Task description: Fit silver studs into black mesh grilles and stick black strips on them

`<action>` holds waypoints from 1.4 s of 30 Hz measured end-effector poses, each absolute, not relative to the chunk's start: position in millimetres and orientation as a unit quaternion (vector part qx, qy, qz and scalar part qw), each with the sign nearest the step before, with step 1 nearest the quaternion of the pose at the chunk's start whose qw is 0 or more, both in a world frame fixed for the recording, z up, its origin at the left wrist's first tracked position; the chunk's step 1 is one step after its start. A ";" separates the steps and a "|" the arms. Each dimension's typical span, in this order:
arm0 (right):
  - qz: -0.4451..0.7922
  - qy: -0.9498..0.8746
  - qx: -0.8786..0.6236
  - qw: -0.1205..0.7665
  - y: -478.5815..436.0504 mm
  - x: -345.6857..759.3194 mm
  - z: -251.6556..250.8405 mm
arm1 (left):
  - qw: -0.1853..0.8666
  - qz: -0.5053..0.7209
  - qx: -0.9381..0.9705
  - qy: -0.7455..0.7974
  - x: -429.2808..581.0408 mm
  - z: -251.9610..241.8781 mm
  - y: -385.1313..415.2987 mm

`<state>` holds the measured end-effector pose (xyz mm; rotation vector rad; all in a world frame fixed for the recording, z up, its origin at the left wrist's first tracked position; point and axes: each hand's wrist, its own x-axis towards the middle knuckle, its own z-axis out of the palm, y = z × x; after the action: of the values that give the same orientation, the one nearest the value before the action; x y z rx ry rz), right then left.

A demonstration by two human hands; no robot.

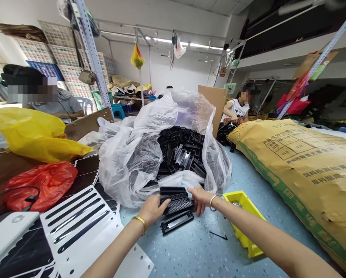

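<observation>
Between my two hands lie several long black plastic parts [177, 206] with textured, ridged faces, lined up side by side on the blue table. My left hand [152, 209], a gold bangle at its wrist, grips their left ends with the thumb on top. At their right ends is my right hand [201, 197], its fingers curled against them and the index finger pointing over the top. Nearest to me, a separate black part with a shiny strip [177, 222] rests apart from the group. Behind, a white translucent plastic bag [129, 154] gapes around a heap of similar black parts [180, 148].
A yellow bin [252, 224] of small metal pieces stands at right, beside a black hex key [218, 234]. A big yellow sack [300, 166] fills the right side. At left are a slotted white sheet [82, 227], a red bag [42, 185] and a yellow bag [36, 135]. Two people sit beyond.
</observation>
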<state>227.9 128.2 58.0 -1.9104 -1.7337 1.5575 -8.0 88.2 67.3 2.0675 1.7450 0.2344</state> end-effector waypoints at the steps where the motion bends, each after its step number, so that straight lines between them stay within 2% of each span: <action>1: 0.499 -0.581 -0.639 0.069 125.4 229.6 59.3 | 0.204 0.092 0.745 0.629 -9.2 68.4 81.1; 5: 0.449 -0.613 -0.647 0.066 113.0 234.5 65.9 | 0.175 0.115 0.747 0.631 -7.9 67.5 49.3; 11: 0.369 -0.680 -0.630 0.071 99.5 235.5 64.8 | 0.197 0.034 0.779 0.595 5.2 55.8 25.1; 17: 0.293 -0.743 -0.596 0.086 92.9 225.8 55.0 | 0.216 0.007 0.788 0.576 1.3 53.7 21.5; 23: 0.258 -0.747 -0.605 0.095 89.8 234.8 68.3 | 0.249 0.039 0.777 0.577 -7.1 49.7 17.9; 27: 0.276 -0.745 -0.603 0.073 67.4 245.9 78.1 | 0.253 0.058 0.786 0.561 -8.7 46.8 20.4; 30: 0.290 -0.756 -0.584 0.057 40.3 244.6 73.7 | 0.281 0.062 0.786 0.547 -8.5 51.3 23.6; 34: 0.272 -0.755 -0.589 0.095 26.9 236.0 56.6 | 0.339 0.070 0.760 0.550 -7.4 59.1 27.9; 39: 0.256 -0.732 -0.619 0.126 45.1 232.6 40.8 | 0.304 0.174 0.709 0.612 -8.5 51.6 27.9; 42: 0.248 -0.725 -0.629 0.131 52.3 235.2 39.3 | 0.301 0.176 0.716 0.605 -9.8 44.0 27.9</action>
<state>235.2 52.3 39.3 -1.8274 -2.1035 0.7196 -9.8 27.9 44.0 1.8985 1.6049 0.4664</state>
